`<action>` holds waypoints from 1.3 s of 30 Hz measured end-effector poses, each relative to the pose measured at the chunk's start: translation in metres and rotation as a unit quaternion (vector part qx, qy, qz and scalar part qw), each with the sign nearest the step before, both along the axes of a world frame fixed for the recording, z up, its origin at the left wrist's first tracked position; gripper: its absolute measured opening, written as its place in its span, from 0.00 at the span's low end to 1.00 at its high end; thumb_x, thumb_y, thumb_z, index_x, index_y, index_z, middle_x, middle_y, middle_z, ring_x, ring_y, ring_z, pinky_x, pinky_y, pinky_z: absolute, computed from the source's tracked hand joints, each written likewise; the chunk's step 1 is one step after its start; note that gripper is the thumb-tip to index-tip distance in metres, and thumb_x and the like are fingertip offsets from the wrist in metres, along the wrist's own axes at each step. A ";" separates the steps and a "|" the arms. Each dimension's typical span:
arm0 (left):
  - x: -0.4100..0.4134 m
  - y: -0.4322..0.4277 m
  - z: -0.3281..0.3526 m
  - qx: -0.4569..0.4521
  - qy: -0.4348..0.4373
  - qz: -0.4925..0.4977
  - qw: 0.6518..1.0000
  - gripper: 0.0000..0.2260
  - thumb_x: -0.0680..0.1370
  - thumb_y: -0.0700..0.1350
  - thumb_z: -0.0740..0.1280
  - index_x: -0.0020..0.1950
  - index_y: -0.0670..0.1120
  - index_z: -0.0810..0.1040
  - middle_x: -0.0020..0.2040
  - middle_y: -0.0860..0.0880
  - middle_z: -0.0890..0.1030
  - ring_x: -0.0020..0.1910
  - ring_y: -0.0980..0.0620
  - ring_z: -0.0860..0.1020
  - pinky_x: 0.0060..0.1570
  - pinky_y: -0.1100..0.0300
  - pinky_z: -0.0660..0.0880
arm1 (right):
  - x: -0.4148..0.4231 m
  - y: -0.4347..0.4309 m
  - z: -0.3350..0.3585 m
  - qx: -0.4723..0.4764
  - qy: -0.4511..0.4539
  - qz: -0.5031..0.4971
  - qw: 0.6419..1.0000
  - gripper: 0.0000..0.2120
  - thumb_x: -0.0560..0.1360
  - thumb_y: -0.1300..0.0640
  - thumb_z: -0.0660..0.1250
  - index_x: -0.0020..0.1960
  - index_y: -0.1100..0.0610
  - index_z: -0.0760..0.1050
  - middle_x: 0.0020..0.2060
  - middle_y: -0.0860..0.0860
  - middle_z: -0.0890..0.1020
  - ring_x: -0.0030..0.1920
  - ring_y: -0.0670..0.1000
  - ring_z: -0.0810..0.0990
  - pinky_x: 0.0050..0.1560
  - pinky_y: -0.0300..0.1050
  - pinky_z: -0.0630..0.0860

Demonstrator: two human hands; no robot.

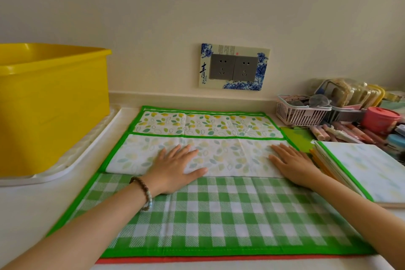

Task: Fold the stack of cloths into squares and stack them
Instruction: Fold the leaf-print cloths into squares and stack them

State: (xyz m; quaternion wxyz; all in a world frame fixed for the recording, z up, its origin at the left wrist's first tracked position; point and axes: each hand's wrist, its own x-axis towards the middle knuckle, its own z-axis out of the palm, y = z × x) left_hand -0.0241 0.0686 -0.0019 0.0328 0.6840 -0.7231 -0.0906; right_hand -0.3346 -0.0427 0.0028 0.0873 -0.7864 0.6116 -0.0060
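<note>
Two hands (175, 166) (291, 164) flat on one leaf-print cloth (230, 155).

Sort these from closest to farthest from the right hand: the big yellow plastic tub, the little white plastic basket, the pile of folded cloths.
From the right hand:
1. Pile of folded cloths, just beside it on the right.
2. Little white plastic basket, behind it by the wall.
3. Big yellow plastic tub, far left.

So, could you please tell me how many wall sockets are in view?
2. The left socket and the right socket sit side by side in the blue-flowered plate on the wall, above the far edge of the green cloth. None looks hidden.
</note>
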 end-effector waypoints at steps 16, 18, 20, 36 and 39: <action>0.000 -0.003 -0.001 0.000 -0.002 -0.007 1.000 0.32 0.73 0.72 0.46 0.75 0.65 0.47 0.78 0.55 0.42 0.76 0.54 0.39 0.73 0.46 0.38 | 0.109 0.056 -0.004 -0.017 -0.041 0.213 0.976 0.28 0.78 0.35 0.45 0.76 0.40 0.47 0.76 0.41 0.48 0.76 0.44 0.44 0.75 0.48 0.40; 0.004 -0.002 -0.001 0.003 -0.002 -0.015 1.000 0.32 0.73 0.72 0.46 0.75 0.65 0.46 0.77 0.57 0.42 0.76 0.55 0.39 0.73 0.46 0.37 | 0.110 0.055 -0.004 -0.011 -0.034 0.214 0.976 0.28 0.78 0.35 0.45 0.75 0.39 0.46 0.76 0.41 0.47 0.76 0.44 0.43 0.75 0.49 0.39; 0.015 0.000 -0.001 0.008 0.002 -0.016 1.000 0.33 0.71 0.73 0.45 0.74 0.66 0.46 0.77 0.58 0.42 0.75 0.56 0.38 0.73 0.46 0.37 | 0.109 0.055 -0.003 -0.006 -0.032 0.216 0.976 0.28 0.77 0.34 0.45 0.75 0.38 0.45 0.76 0.40 0.47 0.76 0.44 0.42 0.75 0.49 0.39; 0.085 0.029 0.009 0.064 0.043 0.032 0.997 0.45 0.57 0.82 0.40 0.73 0.69 0.43 0.77 0.60 0.41 0.75 0.55 0.38 0.72 0.47 0.36 | 0.108 0.051 -0.004 0.012 -0.030 0.223 0.974 0.28 0.76 0.33 0.44 0.75 0.37 0.44 0.76 0.39 0.46 0.76 0.44 0.42 0.75 0.49 0.38; 0.072 0.028 0.021 0.049 0.050 0.041 0.997 0.42 0.65 0.77 0.48 0.76 0.62 0.48 0.77 0.58 0.46 0.76 0.54 0.44 0.74 0.48 0.42 | 0.108 0.049 0.002 0.030 -0.061 0.221 0.973 0.28 0.77 0.35 0.48 0.75 0.39 0.49 0.76 0.41 0.49 0.76 0.45 0.45 0.75 0.50 0.41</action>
